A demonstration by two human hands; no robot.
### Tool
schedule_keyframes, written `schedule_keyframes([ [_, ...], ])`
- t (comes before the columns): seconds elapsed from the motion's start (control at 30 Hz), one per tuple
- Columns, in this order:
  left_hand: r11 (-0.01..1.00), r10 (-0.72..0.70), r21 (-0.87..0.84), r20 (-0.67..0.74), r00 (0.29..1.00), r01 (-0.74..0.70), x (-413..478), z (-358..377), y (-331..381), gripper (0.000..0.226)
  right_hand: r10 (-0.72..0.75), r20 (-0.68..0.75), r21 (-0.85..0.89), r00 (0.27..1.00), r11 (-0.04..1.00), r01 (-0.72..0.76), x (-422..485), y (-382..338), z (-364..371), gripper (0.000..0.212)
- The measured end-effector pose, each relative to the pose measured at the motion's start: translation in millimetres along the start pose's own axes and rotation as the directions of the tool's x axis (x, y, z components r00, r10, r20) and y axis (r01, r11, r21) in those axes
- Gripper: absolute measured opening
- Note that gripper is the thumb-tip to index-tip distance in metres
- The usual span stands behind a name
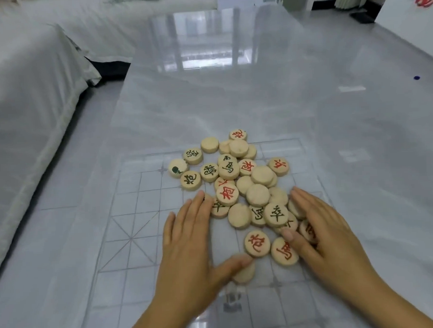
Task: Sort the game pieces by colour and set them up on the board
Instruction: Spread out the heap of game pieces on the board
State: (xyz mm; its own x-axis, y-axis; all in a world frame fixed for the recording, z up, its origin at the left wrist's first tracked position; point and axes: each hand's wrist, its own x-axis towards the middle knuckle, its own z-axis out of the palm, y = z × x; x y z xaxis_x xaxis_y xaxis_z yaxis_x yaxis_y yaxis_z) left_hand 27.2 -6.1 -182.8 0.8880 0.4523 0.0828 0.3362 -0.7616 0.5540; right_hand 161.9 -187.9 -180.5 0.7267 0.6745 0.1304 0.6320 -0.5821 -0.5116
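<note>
Wooden discs (257,195), red- or black-lettered or blank, piled on the board (129,237)

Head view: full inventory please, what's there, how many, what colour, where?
game pieces: roughly thirty, pale wooden discs, red, dark or blank faces up, heaped unsorted on the board
board: one, translucent with grey grid lines, on the table
table: one, glossy pale grey, centre
covered furniture: one, white cloth, left
blue speck: one, blue, far right
left hand: one, flat, against the heap's left edge
right hand: one, flat, resting on pieces at the heap's right
</note>
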Motion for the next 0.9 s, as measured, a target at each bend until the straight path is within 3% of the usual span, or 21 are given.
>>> schedule_keyframes([
  [0.17,0.999,0.043,-0.032,-0.026,0.999,-0.043,-4,-4,4,0.099,-0.041,0.010,-0.027,0.999,0.999,0.041,-2,-4,1,0.075],
  [0.43,0.995,0.039,-0.088,-0.132,0.990,-0.051,-6,-6,9,0.067,-0.115,-0.053,0.047,0.992,0.992,0.118,-8,-12,-2,0.041],
  [0.9,0.950,-0.062,-0.313,-0.197,0.978,-0.003,-3,-5,2,0.009,-0.061,-0.106,0.091,0.992,0.993,0.071,-5,-6,0,0.031],
])
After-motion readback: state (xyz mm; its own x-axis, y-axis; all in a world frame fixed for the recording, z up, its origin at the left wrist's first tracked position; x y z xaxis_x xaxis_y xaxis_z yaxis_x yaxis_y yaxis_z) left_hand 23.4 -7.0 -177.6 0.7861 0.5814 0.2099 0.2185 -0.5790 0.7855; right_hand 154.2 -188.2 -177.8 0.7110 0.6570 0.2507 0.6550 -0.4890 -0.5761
